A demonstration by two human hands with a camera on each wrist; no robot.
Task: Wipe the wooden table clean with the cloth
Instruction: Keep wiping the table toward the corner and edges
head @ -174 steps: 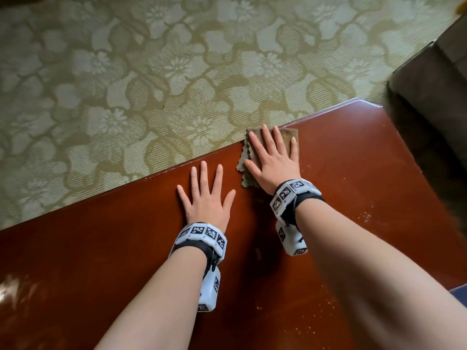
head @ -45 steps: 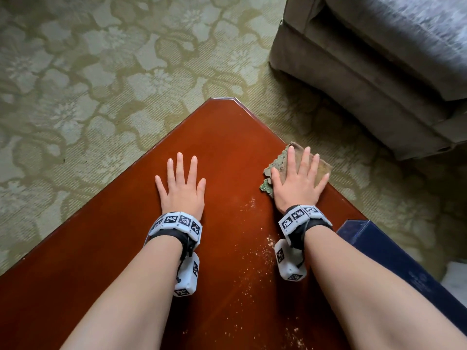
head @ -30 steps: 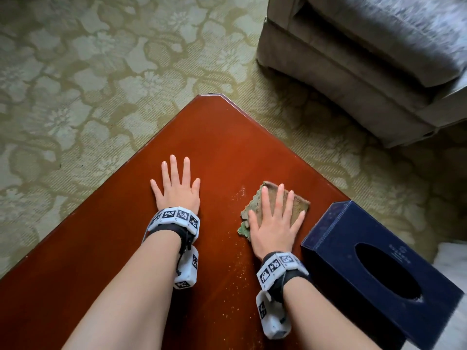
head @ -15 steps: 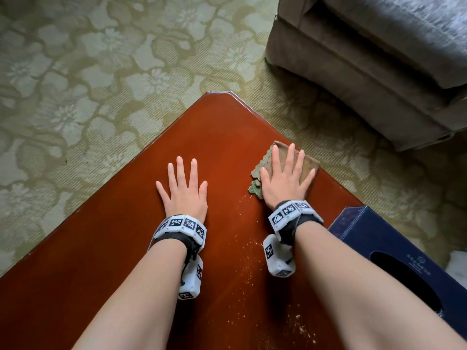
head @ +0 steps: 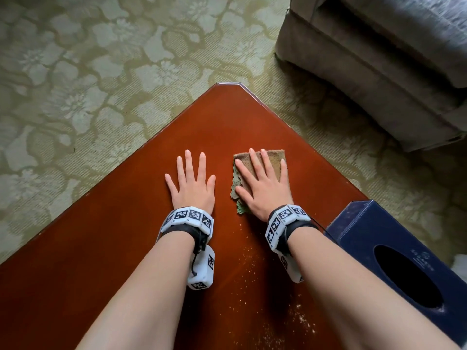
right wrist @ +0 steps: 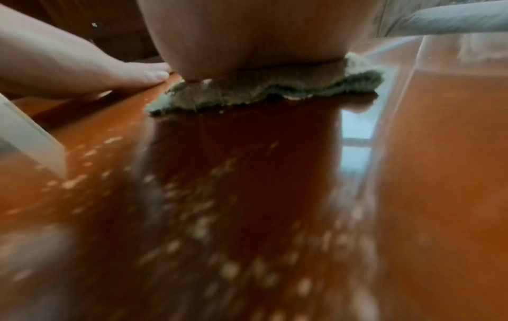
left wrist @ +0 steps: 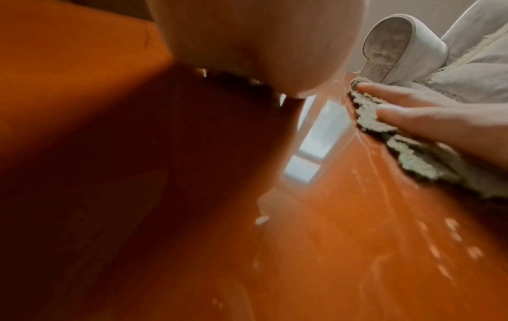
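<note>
Fuzzy cloth (head: 267, 162) slid inward under flat right hand (head: 265, 188).

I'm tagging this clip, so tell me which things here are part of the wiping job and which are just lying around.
Part of the job:
cloth under the right hand
wooden table
crumbs
left hand, flat on the table

Just lying about:
tissue box
sofa
carpet

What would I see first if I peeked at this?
Two flat hands on a shiny red-brown wooden table: the right hand presses a brown-green cloth, the left hand rests beside it. Pale crumbs speckle the near tabletop, beside a dark blue tissue box.
</note>
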